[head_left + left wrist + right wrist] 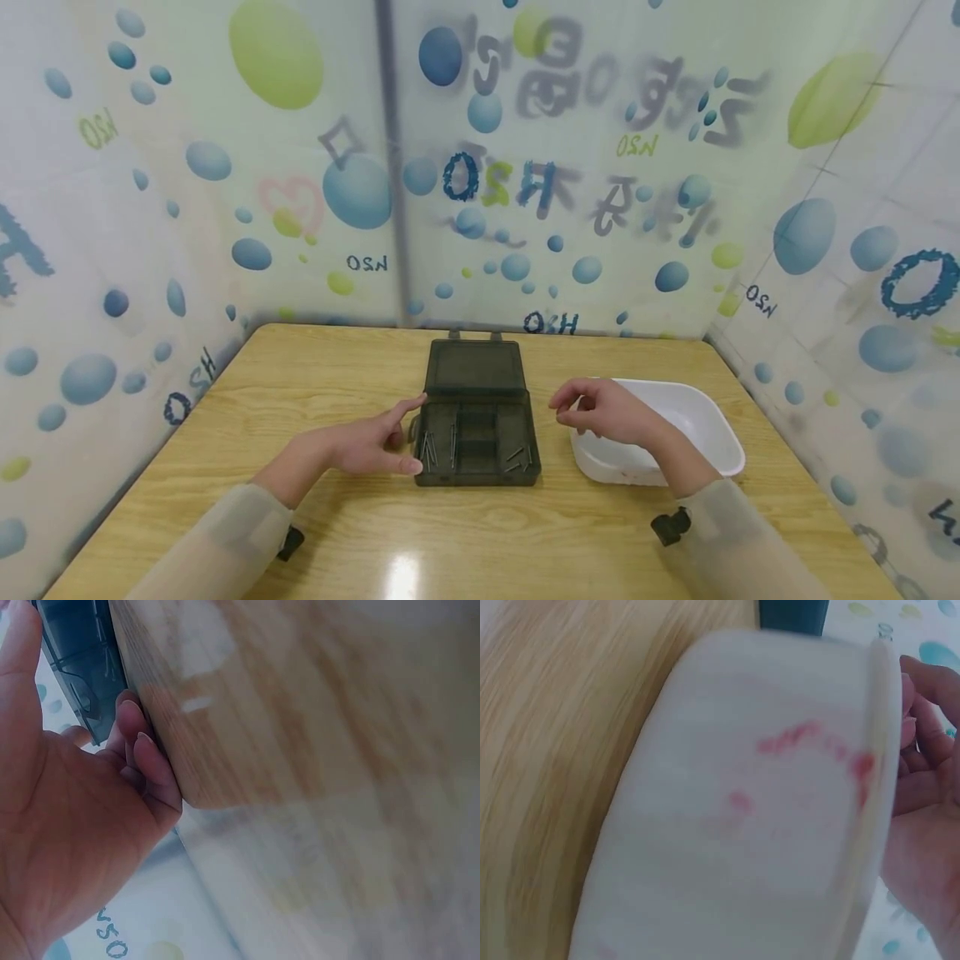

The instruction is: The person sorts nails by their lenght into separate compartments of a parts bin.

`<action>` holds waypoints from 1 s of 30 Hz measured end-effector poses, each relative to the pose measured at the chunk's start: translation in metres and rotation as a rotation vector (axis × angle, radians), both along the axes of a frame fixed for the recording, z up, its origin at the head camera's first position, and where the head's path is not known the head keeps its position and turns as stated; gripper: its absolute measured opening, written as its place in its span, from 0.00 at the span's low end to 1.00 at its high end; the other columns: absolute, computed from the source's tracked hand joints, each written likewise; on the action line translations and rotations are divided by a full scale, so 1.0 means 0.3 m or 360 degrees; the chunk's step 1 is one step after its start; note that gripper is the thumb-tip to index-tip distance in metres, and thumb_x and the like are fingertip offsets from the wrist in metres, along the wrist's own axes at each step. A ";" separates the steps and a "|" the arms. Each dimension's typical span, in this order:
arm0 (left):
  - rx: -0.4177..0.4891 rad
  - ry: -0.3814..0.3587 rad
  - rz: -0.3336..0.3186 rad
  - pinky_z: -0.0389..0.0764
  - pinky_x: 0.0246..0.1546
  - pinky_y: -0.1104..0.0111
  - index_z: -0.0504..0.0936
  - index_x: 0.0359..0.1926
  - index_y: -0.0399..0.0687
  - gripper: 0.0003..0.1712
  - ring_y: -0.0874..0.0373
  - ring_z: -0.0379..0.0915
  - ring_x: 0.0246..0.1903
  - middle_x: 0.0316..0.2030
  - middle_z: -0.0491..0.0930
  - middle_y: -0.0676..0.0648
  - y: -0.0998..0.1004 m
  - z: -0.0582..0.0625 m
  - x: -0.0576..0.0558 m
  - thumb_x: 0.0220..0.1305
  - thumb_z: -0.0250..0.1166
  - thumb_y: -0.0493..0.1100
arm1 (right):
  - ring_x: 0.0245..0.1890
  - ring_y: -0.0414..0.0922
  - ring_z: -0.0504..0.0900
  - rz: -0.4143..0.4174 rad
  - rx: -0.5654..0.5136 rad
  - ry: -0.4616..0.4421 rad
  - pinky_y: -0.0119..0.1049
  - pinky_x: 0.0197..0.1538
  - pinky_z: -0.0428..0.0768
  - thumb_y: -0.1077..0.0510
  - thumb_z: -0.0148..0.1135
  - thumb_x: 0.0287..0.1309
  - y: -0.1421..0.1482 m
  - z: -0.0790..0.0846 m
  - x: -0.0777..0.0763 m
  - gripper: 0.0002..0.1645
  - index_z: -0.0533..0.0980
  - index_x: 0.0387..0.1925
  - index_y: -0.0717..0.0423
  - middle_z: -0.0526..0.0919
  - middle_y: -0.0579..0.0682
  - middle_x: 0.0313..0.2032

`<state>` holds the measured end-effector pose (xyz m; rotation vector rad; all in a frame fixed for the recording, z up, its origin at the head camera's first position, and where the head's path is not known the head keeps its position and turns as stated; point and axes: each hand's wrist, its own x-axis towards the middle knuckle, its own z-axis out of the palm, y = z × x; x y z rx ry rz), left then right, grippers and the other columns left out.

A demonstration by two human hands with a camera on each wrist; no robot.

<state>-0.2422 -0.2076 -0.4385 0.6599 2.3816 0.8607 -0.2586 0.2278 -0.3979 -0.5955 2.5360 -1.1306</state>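
Observation:
A dark translucent compartment box (477,475) stands on the table with its lid (477,365) swung back. Long thin metal pieces, like nails or screws (453,446), lie in its left part, and shorter ones (514,455) are in its right part. My left hand (363,446) is at the box's left side, index finger by the upper corner and thumb by the lower one; its other fingers bend inward. Over the left rim of a white plastic basin (708,417) hovers my right hand (607,410), fingers loosely bent, with nothing visible between them.
The wood-grain table (337,533) reaches back to a patterned curtain (480,208), which also hangs along both sides. Red marks (802,735) show on the basin's outer wall in the right wrist view. A small black device (671,527) sits at my right wrist.

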 end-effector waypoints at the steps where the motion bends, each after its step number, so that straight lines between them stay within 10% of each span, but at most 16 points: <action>1: 0.0008 -0.0003 -0.0002 0.69 0.55 0.53 0.33 0.91 0.56 0.67 0.53 0.68 0.48 0.47 0.73 0.45 0.001 -0.001 0.000 0.73 0.72 0.65 | 0.35 0.50 0.83 -0.0014 -0.0009 0.0001 0.38 0.34 0.81 0.53 0.70 0.76 0.014 0.000 -0.004 0.15 0.85 0.56 0.56 0.86 0.50 0.44; 30: 0.0020 -0.0006 -0.0001 0.68 0.54 0.52 0.34 0.91 0.56 0.67 0.52 0.66 0.48 0.46 0.71 0.44 0.005 0.002 -0.003 0.74 0.72 0.64 | 0.48 0.51 0.77 -0.0019 0.0049 -0.0321 0.42 0.51 0.78 0.59 0.67 0.76 0.206 -0.141 -0.101 0.27 0.76 0.72 0.53 0.82 0.55 0.53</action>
